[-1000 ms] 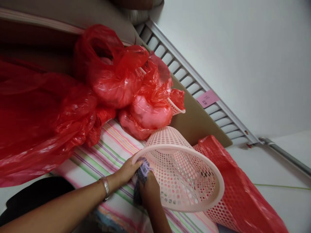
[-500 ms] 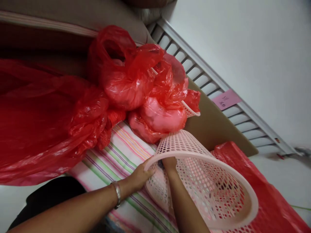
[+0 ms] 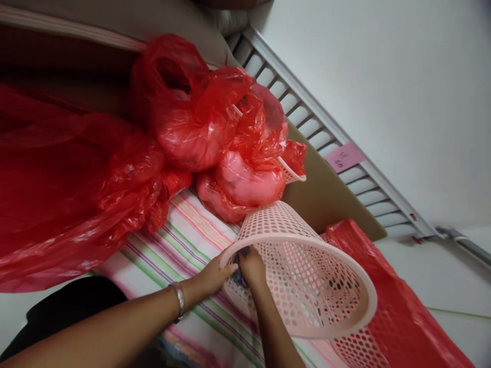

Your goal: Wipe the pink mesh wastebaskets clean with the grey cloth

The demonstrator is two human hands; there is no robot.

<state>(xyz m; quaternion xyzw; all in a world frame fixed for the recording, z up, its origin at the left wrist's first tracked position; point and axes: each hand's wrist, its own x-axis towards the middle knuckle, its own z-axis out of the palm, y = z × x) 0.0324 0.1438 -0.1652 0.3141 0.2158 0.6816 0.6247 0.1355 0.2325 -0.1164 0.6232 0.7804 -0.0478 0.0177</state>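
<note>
A pale pink perforated plastic basket (image 3: 280, 220) lies tipped, its wide mouth facing me, on a striped cloth. My left hand (image 3: 218, 276) is closed around the left side of its rim, thumb just inside the mouth. Reaching in through the opening, my right hand (image 3: 251, 263) has its fingers curled close to the left inner wall. A small dark bluish thing (image 3: 240, 273) shows by those fingers, and its kind is unclear. Part of the right fingers is hidden.
Several knotted red plastic bags (image 3: 195, 133) sit beyond the basket on the striped cloth (image 3: 184, 245). A large red bag (image 3: 57, 194) spreads at left, another red plastic sheet (image 3: 399, 286) at right. Behind stands a metal railing (image 3: 307, 102) with a pink note (image 3: 344, 157).
My right hand has drawn back toward the mouth of the basket, showing more of the dark thing. The basket has shifted slightly left in view. My left hand keeps the rim.
</note>
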